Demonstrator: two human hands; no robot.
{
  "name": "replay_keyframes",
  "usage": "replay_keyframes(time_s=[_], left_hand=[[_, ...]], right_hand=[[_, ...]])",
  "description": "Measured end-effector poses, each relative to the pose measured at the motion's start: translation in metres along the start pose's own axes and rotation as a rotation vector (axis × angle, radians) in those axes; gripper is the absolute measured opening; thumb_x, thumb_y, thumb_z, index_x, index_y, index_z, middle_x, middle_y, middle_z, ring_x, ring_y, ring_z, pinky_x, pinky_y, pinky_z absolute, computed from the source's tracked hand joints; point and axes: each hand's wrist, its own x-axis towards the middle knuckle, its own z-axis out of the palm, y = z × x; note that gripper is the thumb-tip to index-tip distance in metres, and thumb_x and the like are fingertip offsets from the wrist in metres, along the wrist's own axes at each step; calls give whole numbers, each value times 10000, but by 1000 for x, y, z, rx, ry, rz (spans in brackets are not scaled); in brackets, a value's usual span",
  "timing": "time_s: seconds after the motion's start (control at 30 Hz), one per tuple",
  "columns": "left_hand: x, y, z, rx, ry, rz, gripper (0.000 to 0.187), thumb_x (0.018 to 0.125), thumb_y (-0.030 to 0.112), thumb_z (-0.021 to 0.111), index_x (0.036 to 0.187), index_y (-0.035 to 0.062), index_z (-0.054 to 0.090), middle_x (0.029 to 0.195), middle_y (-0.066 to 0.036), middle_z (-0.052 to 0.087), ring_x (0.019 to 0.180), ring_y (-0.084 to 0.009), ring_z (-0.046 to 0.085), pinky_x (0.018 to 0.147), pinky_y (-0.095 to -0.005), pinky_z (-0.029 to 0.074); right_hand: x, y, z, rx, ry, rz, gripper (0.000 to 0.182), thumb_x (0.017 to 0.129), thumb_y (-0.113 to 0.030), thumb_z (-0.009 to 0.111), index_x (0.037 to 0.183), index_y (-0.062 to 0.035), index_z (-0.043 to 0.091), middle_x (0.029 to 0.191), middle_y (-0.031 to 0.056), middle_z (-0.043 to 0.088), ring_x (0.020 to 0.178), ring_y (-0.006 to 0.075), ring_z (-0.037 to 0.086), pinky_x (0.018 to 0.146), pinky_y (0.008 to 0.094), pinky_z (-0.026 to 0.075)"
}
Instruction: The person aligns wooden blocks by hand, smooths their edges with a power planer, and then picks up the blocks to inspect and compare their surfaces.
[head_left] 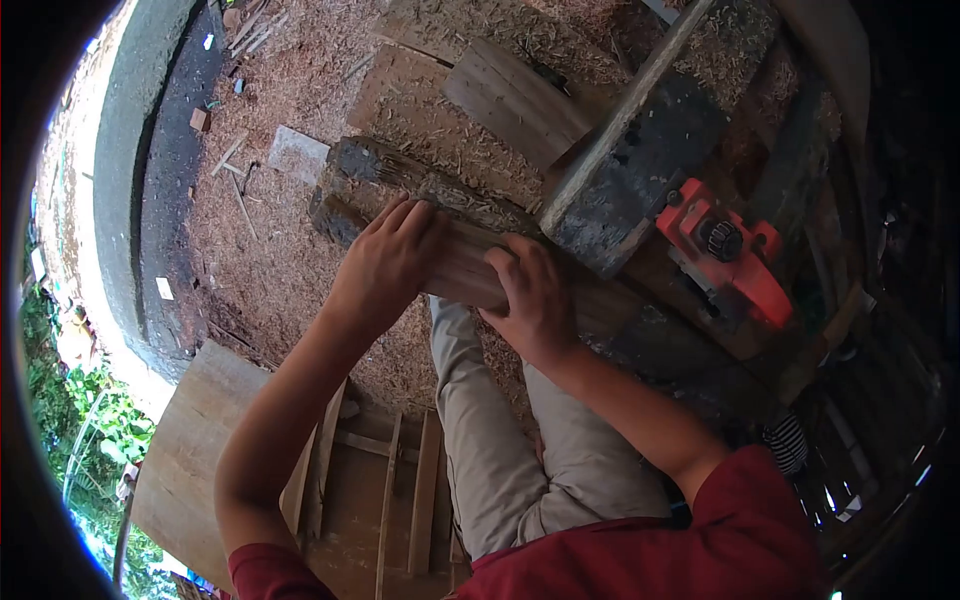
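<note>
A short, smooth wooden block [465, 268] lies crosswise before me, above my knees. My left hand [395, 250] grips its left end, with the fingers bent over the far edge. At the other end my right hand [532, 300] is closed on the block, its fingers curled over the top. Just beyond, and seemingly under it, runs a rough, dark timber [375, 165]. The hands cover both ends of the block, so its full length is hidden.
To the right, a red power tool [730, 250] rests beside a thick dark beam [640, 150]. A wide plank [515, 100] lies farther off. Wood shavings [250, 290] cover the ground. Wooden strips [425, 490] and a large board [200, 440] are at lower left.
</note>
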Motion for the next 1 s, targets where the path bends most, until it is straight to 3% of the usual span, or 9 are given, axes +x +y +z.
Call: replay_keyframes(time_s=[0.3, 0.4, 0.5, 0.6, 0.63, 0.73, 0.77, 0.9, 1.0], left_hand=[[-12, -5, 11, -91, 5, -51, 737, 630, 45, 872, 1325, 6, 628, 1242, -115, 613, 1221, -321, 617, 1061, -428, 574], [-13, -7, 10, -62, 10, -34, 750, 619, 59, 889, 1323, 15, 633, 1261, -102, 613, 1272, -318, 593, 1166, -441, 515], [-18, -9, 13, 9, 23, 0, 944, 593, 82, 919, 1471, 63, 573, 1410, -99, 595, 1390, -325, 535, 1299, -453, 389], [-47, 1, 22, 260, 292, -56, 1145, 598, 117, 955, 1622, 154, 445, 1586, -107, 504, 1501, -333, 447, 1367, -473, 265], [-62, 5, 18, 240, 298, -111, 1259, 616, 155, 987, 1691, 230, 334, 1695, -128, 375, 1564, -357, 360, 1362, -490, 263], [-117, 30, 26, -39, 496, -405, 1217, 662, 198, 992, 1688, 235, 340, 1710, -151, 329, 1573, -388, 329, 1346, -509, 277], [-141, 36, 38, -87, 541, -494, 1114, 727, 222, 963, 1672, 221, 373, 1704, -178, 319, 1569, -423, 320, 1314, -529, 319], [-235, 84, 114, -280, 515, -890, 829, 817, 234, 905, 1543, 146, 514, 1643, -226, 376, 1514, -476, 371, 1228, -564, 383], [-291, 133, 182, -446, 409, -1055, 745, 834, 239, 887, 1485, 97, 554, 1613, -276, 399, 1493, -499, 384, 1216, -572, 381]], right_hand=[[-3, 1, 6, -118, 16, -74, 850, 624, -78, 963, 1344, -120, 513, 1346, 187, 560, 1268, 433, 578, 1059, 526, 500], [-3, -1, 7, -127, 20, -98, 841, 628, -88, 963, 1339, -105, 516, 1333, 182, 569, 1263, 427, 580, 1065, 520, 498], [-1, -4, 7, -157, 42, -134, 816, 639, -98, 959, 1329, -95, 524, 1316, 175, 581, 1254, 421, 583, 1066, 514, 496], [-5, -5, 10, -203, 46, -170, 787, 641, -127, 963, 1305, -85, 541, 1276, 166, 603, 1220, 412, 595, 1039, 512, 504], [-5, -6, 11, -212, 44, -166, 788, 638, -134, 966, 1301, -85, 544, 1266, 164, 608, 1213, 410, 597, 1032, 511, 506], [-5, -6, 12, -248, 48, -161, 782, 647, -189, 973, 1297, -90, 551, 1236, 153, 627, 1199, 399, 607, 1016, 504, 511], [-6, -8, 12, -263, 47, -154, 779, 653, -199, 973, 1298, -91, 551, 1237, 152, 628, 1200, 397, 608, 1017, 503, 511], [-9, -6, 15, -307, 43, -162, 777, 676, -237, 972, 1312, -93, 548, 1255, 154, 627, 1211, 394, 606, 1022, 503, 511], [-11, -8, 15, -332, 9, -168, 784, 698, -262, 969, 1331, -90, 540, 1282, 160, 620, 1233, 407, 594, 1046, 509, 503]])
